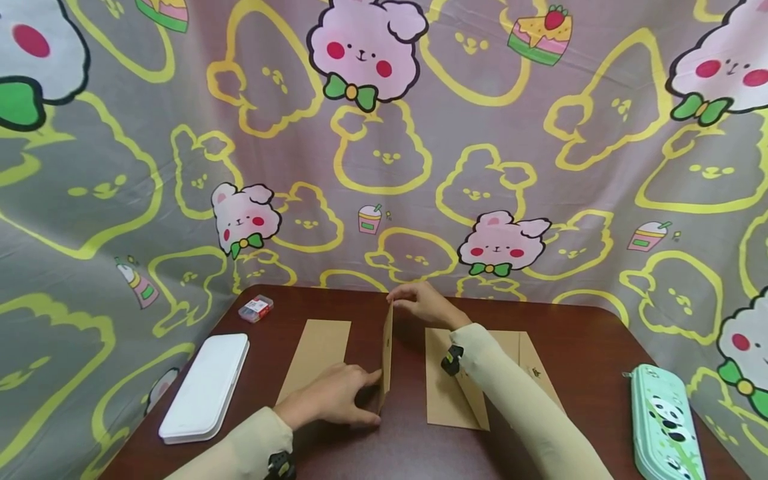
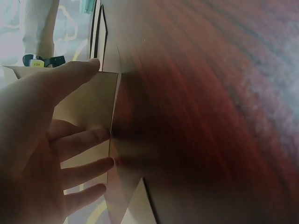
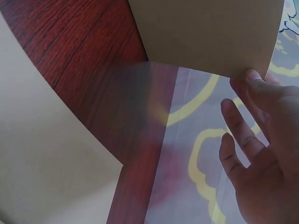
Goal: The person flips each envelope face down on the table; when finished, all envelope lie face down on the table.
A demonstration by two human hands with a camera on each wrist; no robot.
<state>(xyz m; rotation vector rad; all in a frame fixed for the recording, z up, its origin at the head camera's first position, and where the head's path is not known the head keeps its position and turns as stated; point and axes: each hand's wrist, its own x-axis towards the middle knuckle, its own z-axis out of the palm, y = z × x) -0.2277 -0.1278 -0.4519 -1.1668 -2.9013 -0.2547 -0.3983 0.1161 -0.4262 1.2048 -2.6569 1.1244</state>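
Observation:
A brown card (image 1: 387, 353) stands upright on its long edge in the middle of the dark wooden table (image 1: 600, 360). My left hand (image 1: 375, 399) steadies its near end, straight fingers against its face and the thumb at its top edge; the left wrist view shows the same card (image 2: 91, 105) and hand (image 2: 100, 100). At the far top corner my right hand (image 1: 396, 300) pinches the card. In the right wrist view a fingertip of that hand (image 3: 243, 93) touches the card's (image 3: 205, 32) corner while the other fingers are spread.
A brown sheet (image 1: 318, 353) lies flat to the left of the card, another (image 1: 447, 393) lies to the right under my right forearm. A white case (image 1: 207, 387) and a small clear box (image 1: 256, 308) are at the left. A green panda pencil case (image 1: 663, 420) is at the right edge.

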